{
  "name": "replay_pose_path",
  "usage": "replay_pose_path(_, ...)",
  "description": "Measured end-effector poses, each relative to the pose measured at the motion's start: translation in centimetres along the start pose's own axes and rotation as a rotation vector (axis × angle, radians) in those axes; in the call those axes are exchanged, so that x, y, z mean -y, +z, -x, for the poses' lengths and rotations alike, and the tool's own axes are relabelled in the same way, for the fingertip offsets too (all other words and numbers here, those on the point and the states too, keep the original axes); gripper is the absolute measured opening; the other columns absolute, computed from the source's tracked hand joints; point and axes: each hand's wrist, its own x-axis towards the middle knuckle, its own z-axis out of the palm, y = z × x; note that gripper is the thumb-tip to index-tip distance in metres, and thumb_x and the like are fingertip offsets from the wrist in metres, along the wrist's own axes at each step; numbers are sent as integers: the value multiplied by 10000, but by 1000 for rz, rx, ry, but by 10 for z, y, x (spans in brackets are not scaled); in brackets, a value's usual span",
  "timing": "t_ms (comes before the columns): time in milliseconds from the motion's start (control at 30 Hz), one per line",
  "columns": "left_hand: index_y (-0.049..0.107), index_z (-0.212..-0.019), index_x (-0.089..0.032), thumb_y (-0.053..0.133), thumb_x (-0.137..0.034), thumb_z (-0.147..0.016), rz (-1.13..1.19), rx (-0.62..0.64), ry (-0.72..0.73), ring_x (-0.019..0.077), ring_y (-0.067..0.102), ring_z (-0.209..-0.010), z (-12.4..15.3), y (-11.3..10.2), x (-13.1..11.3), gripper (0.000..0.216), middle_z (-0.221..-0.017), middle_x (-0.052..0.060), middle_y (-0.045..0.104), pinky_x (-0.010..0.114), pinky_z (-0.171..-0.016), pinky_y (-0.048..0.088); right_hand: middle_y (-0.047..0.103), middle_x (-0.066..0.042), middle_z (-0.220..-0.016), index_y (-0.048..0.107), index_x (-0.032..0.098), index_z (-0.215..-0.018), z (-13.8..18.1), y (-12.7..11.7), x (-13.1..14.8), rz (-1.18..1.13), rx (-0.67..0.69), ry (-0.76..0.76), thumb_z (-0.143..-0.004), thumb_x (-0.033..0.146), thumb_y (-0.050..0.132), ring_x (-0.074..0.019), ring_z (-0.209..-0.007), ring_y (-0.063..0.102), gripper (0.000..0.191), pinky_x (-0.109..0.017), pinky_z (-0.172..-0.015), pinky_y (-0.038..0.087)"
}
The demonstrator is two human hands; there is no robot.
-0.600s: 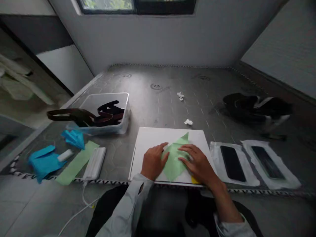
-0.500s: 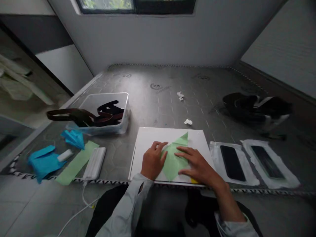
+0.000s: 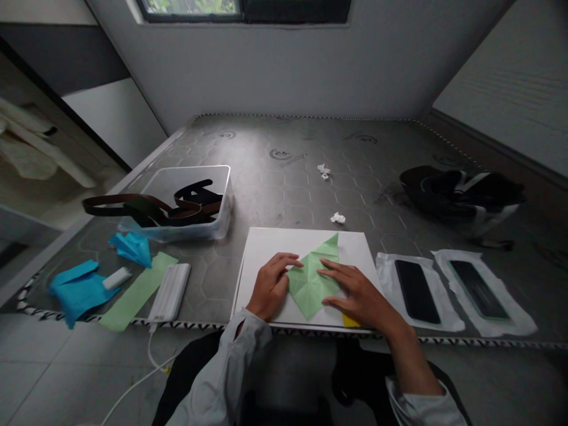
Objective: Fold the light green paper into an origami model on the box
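Note:
A creased sheet of light green paper [image 3: 311, 284] lies on a flat white box [image 3: 266, 239], with a pointed flap reaching up to the right. Fold lines cross its middle. My left hand [image 3: 271, 284] rests at the paper's left edge, fingers bent and apart from the thumb, the fingertips touching the paper. On the right side of the sheet lies my right hand [image 3: 357, 291], its fingers spread, with fingertips on the paper. Beneath my right hand, a small yellow piece [image 3: 350, 320] shows at the box's front edge.
Left are a clear plastic bin [image 3: 226, 204] with belts [image 3: 195, 210], blue folded paper [image 3: 84, 293], a green paper strip [image 3: 133, 299] and a white power bank [image 3: 171, 293] with a cable. Right are two phones [image 3: 417, 291] on white wrapping and a black bag [image 3: 461, 192]. Crumpled tissues [image 3: 338, 218] lie beyond.
My left hand has slid slightly left, uncovering more of the green paper. The right fingers have drawn a little right, and the creases in the paper's middle show more plainly.

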Motion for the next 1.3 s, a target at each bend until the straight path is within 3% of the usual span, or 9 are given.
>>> replay_pose_path(133, 707, -907, -243, 422, 54, -567, -76, 196, 76, 199, 591, -1104, 2, 0, -1, 535, -1264, 7, 597, 335, -980, 453, 452, -51, -1475, 520, 319, -1320, 4, -5, -7, 6, 12, 21, -712, 357, 785, -271, -1299, 477, 664, -476, -1048, 423)
replay_pose_path(233, 714, -952, -281, 468, 66, -597, -173, 242, 115, 203, 570, -1149, 2, 6, 3, 554, -1306, -3, 583, 359, -1024, 428, 444, -45, -1480, 512, 334, -1326, 6, -6, -12, 1, 23, 20, -691, 378, 795, -275, -1314, 459, 697, -486, -1059, 410)
replay_pose_path(467, 728, -867, -264, 680, -153, -802, -154, 84, 64, 181, 639, -985, 1, 13, 14, 137, -1073, 24, 692, 343, -910, 504, 446, -61, -1477, 538, 313, -1285, 5, -9, -8, -29, 18, 18, -680, 413, 790, -280, -1314, 461, 663, -494, -1069, 392)
replay_pose_path(633, 692, -791, -216, 650, -255, -846, -293, -84, -11, 184, 609, -881, 1, 16, 14, 80, -1096, 52, 642, 369, -844, 507, 493, -57, -1441, 624, 256, -947, 1, -3, -1, -45, -41, 100, -810, 391, 670, -262, -1278, 496, 197, -486, -1047, 413)
replay_pose_path(733, 659, -813, -205, 669, -271, -829, -391, -161, -49, 204, 596, -897, 1, 18, 12, 69, -1052, 58, 624, 378, -833, 499, 506, -76, -1420, 606, 230, -838, -5, 7, 1, 4, -171, 198, -879, 346, 575, -264, -1248, 517, 127, -491, -1041, 414)
replay_pose_path(800, 636, -904, -208, 683, -230, -811, -419, -186, -59, 215, 594, -928, 0, 19, 11, 106, -1008, 50, 616, 374, -840, 496, 538, -106, -1368, 599, 221, -904, -8, 11, 2, 28, -280, 243, -855, 336, 601, -277, -1234, 521, 125, -500, -1040, 418)
replay_pose_path(900, 625, -994, -224, 678, -194, -805, -436, -185, -62, 209, 590, -917, 0, 19, 10, 199, -1004, 40, 607, 361, -831, 491, 565, -115, -1308, 576, 215, -1084, -10, 11, 4, 52, -378, 253, -834, 305, 621, -277, -1226, 522, 269, -501, -1045, 421)
replay_pose_path(1100, 685, -914, -239, 610, -239, -868, -487, -115, -40, 191, 577, -858, 1, 18, 9, 88, -976, 34, 624, 363, -824, 457, 547, -79, -1383, 594, 278, -1232, -8, 12, 8, 113, -175, 31, -841, 308, 645, -274, -1252, 523, 396, -491, -1040, 445)
replay_pose_path(1300, 666, -994, -241, 692, -320, -811, -529, -67, -19, 223, 563, -877, 1, 18, 7, 201, -951, 38, 636, 375, -805, 441, 559, -103, -1378, 520, 237, -1335, -10, 17, 7, 155, -169, 32, -914, 265, 543, -262, -1248, 545, 423, -474, -1017, 492)
